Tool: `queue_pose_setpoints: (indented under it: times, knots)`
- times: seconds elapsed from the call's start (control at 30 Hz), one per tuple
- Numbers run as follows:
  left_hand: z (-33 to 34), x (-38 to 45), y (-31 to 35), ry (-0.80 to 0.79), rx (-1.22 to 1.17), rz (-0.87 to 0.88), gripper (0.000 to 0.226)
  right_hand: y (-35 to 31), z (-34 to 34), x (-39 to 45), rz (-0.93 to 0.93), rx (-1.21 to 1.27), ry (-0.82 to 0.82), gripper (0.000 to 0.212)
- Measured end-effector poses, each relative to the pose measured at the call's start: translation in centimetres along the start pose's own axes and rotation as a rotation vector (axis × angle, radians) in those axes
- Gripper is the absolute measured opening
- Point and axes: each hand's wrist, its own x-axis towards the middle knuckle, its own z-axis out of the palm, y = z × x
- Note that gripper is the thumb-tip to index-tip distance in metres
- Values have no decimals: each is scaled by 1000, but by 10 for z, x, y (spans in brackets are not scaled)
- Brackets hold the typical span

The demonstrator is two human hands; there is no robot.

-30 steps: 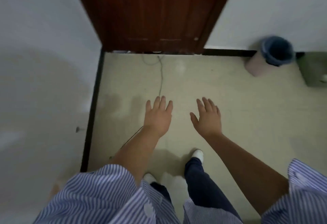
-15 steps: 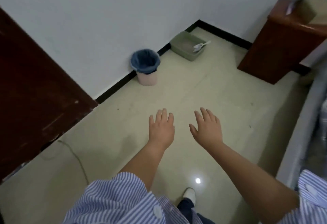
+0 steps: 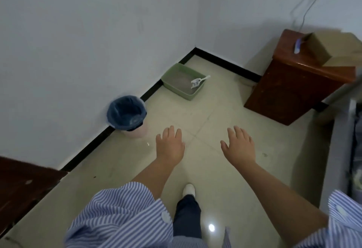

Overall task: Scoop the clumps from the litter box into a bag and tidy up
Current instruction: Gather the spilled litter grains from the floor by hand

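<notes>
Hands out over floor point(image 3: 225, 110), palms down: left hand point(image 3: 170, 145) and right hand point(image 3: 239, 145) spread flat, holding nothing. Litter box point(image 3: 177, 88) in far corner, scoop point(image 3: 196, 82) inside; bag-lined bin point(image 3: 127, 113) by wall.

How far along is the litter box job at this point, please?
Nothing looks done yet. Both hands, left and right, are open and hold nothing. The scoop lies in the litter box by the wall. Scooping into the bag-lined bin and tidying remain.

Scoop point(image 3: 198, 82) in litter box point(image 3: 172, 79), far corner; bin point(image 3: 127, 113) left, nearer; cabinet point(image 3: 290, 91) right.
</notes>
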Motion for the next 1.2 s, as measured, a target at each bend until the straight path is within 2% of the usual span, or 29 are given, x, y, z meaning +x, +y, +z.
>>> queue_pose_setpoints:
  times: [0.3,0.43,0.57,0.73,0.9,1.07,1.2]
  knots:
    - [-50,206,42,-59,-33,-21,52,31,-52,212,-2,-1,-45,57]
    - [-55,300,57,-92,-67,-121,53,54,-57,314,-57,-23,-81,56]
    - [-63,377,64,-140,-132,-274,54,64,-68,416,-195,-62,-119,55]
    - [-69,449,66,-175,-201,-360,56,54,-79,519,-307,-101,-154,52]
    - [-59,511,42,-228,-215,-409,56,33,-75,603,-356,-150,-203,52]
    - [-58,565,14,-256,-254,-419,56,10,-68,658,-341,-224,-269,55]
    - [-47,592,-3,-268,-311,-471,55,-20,-56,688,-428,-257,-325,54]
